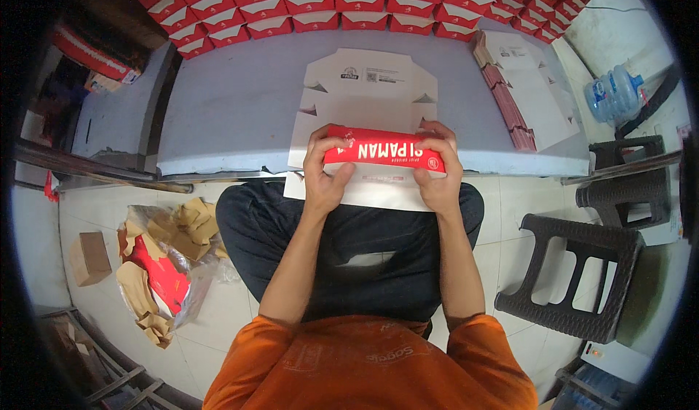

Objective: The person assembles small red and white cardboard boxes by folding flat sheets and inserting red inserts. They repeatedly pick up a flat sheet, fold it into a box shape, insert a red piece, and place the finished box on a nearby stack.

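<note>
Between my two hands is a cardboard food box blank [389,150], its red printed panel folded up and a white panel hanging below toward my lap. My left hand [325,173] grips its left end, thumb on the near side and fingers curled over the top. At the right end my right hand [441,171] holds it the same way. Beyond it a white cardboard sheet [375,89] with cut corners and slots lies flat on the table; whether it is joined to the held piece, I cannot tell.
Rows of red and white folded boxes [313,2] line the back of the grey-blue table [226,111]. A stack of flat blanks [542,89] lies at the right. On the floor are torn brown paper [182,228] at left and a dark plastic stool [575,271] at right.
</note>
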The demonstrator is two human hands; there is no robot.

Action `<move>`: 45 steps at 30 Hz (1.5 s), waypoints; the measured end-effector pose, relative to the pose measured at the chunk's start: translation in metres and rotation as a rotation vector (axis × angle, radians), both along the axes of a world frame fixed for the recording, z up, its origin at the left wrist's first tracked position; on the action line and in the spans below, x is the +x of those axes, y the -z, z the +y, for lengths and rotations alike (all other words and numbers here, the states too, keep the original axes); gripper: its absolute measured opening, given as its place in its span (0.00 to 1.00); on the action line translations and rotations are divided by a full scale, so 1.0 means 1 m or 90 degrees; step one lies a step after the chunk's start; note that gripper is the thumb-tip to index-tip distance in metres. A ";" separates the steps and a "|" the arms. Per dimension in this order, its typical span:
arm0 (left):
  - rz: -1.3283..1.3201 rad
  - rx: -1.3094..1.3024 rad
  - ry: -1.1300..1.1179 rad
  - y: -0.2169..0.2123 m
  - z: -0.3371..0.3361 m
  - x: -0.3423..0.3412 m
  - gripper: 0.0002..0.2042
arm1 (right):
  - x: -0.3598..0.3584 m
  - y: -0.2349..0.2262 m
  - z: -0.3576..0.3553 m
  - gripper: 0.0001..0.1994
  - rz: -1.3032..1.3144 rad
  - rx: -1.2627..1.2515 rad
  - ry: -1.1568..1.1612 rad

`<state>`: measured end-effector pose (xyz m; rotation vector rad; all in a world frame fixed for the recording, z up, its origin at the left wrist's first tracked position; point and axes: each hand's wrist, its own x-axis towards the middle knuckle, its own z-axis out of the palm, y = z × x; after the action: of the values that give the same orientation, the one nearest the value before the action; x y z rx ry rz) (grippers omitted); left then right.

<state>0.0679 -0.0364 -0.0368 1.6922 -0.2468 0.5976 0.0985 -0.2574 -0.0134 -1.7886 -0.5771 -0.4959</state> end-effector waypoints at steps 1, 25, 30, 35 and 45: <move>-0.014 -0.025 0.001 -0.002 -0.003 -0.001 0.15 | -0.004 0.004 0.002 0.28 0.010 0.021 0.001; 0.175 -0.139 0.197 -0.018 0.021 0.001 0.09 | -0.013 -0.001 0.009 0.22 0.170 0.153 0.015; -0.001 -0.279 0.111 -0.009 -0.009 0.000 0.20 | -0.014 0.007 0.005 0.27 0.150 0.151 0.011; 0.064 -0.127 0.004 -0.021 -0.004 0.015 0.22 | -0.024 -0.009 -0.028 0.36 0.186 -0.219 -0.020; 0.184 -0.275 -0.033 -0.087 0.061 0.000 0.29 | 0.120 -0.126 0.008 0.30 0.337 0.403 0.150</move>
<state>0.0676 0.0247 0.0497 1.3451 0.1280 0.4006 0.2181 -0.2490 0.1129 -1.2955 0.1579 -0.2943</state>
